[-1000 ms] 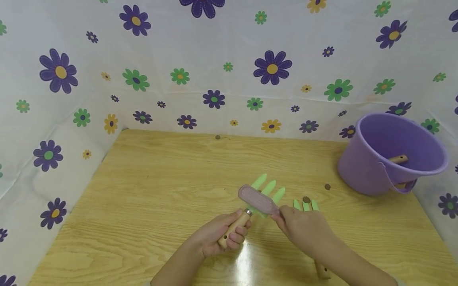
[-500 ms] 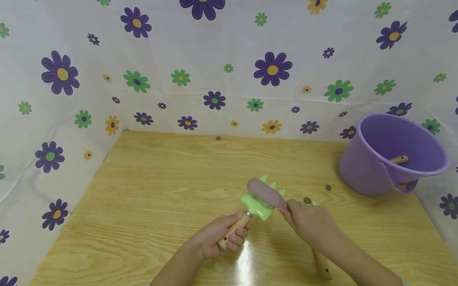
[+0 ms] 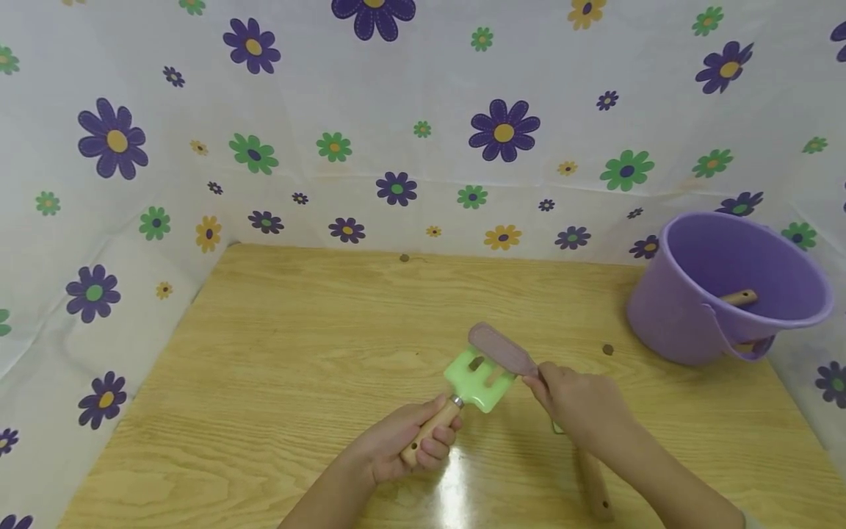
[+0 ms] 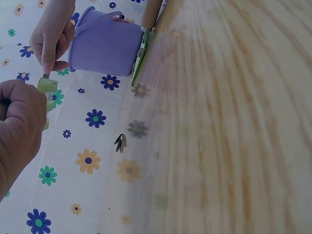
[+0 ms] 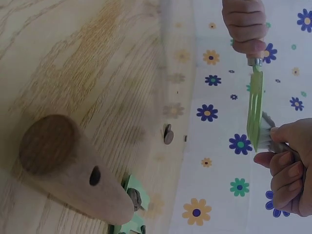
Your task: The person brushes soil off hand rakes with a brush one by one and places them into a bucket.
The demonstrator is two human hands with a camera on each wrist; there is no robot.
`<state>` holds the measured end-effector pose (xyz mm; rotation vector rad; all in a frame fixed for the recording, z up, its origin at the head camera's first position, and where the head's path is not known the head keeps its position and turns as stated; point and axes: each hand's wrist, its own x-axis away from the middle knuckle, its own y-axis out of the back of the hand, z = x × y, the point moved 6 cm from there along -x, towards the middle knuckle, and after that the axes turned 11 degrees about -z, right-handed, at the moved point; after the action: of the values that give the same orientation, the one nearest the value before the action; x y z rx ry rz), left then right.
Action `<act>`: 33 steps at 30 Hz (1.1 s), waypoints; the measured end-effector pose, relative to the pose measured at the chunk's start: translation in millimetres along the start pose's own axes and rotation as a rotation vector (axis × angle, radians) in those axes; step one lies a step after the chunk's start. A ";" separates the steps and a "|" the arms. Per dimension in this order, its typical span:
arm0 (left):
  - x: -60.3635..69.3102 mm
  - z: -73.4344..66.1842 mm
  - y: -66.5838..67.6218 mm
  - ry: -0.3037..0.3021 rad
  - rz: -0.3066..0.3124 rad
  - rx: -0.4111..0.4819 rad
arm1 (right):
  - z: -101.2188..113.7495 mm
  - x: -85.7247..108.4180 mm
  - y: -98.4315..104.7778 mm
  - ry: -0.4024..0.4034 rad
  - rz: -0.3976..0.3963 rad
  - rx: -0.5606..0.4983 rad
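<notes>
My left hand (image 3: 410, 441) grips the wooden handle of a small green garden fork (image 3: 477, 383), held above the table with its tines pointing away. In my right hand (image 3: 581, 404) is a mauve-grey scrub brush (image 3: 500, 348), pinched by its narrow end. The brush lies across the fork's tine ends and hides the tips. From the right wrist view, pale bristles (image 5: 264, 140) touch the fork's tines. Beneath my right forearm a second green tool lies on the table; its wooden handle (image 3: 595, 488) shows, while my hand covers most of its green head.
A purple bucket (image 3: 667, 316) stands at the right rear, with a wooden handle (image 3: 740, 297) leaning inside. Small brown clumps, such as one dirt clump (image 3: 608, 350), dot the wooden table (image 3: 297, 353). A flowered white sheet (image 3: 370, 95) borders the back and sides.
The brush has slid from the fork's neck out toward the tine tips, up and to the right. My right hand moved with it; my left hand and the fork have barely shifted.
</notes>
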<state>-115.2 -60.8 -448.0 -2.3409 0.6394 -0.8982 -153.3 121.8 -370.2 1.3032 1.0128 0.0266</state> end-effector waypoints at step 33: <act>0.1 2.5 0.1 0.016 -0.010 -0.021 | -21.2 1.5 0.0 -0.091 0.017 0.029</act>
<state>-113.3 -60.1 -449.5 -2.3595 0.6465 -0.9204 -165.6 139.1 -369.4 1.3273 0.9279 -0.0342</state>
